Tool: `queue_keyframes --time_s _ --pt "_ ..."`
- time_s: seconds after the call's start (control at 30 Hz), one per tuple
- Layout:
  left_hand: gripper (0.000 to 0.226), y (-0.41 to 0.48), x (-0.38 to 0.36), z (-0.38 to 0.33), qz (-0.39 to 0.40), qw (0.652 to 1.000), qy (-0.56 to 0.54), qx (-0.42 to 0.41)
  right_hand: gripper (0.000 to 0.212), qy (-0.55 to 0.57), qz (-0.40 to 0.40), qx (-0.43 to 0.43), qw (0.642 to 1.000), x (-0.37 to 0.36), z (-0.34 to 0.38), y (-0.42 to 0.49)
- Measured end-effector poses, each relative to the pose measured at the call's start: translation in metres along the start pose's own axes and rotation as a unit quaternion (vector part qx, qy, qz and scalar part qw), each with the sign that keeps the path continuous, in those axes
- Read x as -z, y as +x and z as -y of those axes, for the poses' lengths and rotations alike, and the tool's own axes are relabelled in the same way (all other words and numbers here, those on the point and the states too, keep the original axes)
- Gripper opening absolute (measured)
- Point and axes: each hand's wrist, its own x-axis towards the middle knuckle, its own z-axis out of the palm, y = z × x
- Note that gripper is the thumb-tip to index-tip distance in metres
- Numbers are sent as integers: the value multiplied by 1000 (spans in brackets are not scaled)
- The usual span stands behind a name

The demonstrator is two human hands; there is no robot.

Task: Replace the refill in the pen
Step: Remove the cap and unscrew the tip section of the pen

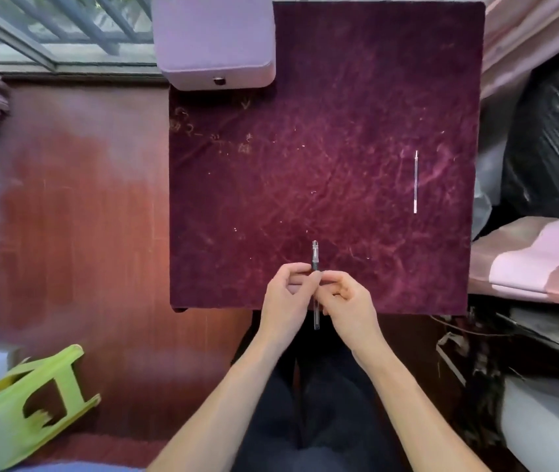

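A clear plastic pen (315, 257) stands lengthwise over the near edge of the table covered in dark purple velvet (339, 148), its capped end pointing away from me. My left hand (285, 298) pinches the pen's middle from the left. My right hand (349, 301) pinches the same spot from the right, and the transparent barrel runs down between both hands toward me. A thin white refill (416, 181) lies alone on the cloth at the right, well apart from both hands.
A lilac box (215, 39) with a small clasp sits at the table's far left corner. A green plastic stool (22, 403) lies tipped on the red floor at lower left. Pink fabric (537, 264) and black bags (550, 137) crowd the right side.
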Motion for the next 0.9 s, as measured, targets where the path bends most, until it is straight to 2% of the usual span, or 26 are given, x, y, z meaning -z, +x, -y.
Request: queue_keyframes --time_s 0.07,0.23,0.43,0.53,0.63,0.9 --pt "21 17 -1 8 -7 1000 -1 -10 11 1 1 -3 1000 -4 -12 11" --pt "1 53 -7 29 -23 999 8 -23 19 1 -7 1 1000 -11 -38 38" --pt "15 76 -13 48 -20 999 -7 -28 23 1 24 14 1000 -2 -61 62" --pt "16 83 -15 54 -9 999 -39 -17 13 19 3 32 999 6 -62 77" --pt "16 88 -16 63 -1 999 -39 -20 15 18 -16 60 998 9 -60 93" --pt "17 91 -18 69 21 997 -41 -65 13 -8 5 134 991 7 -58 118"
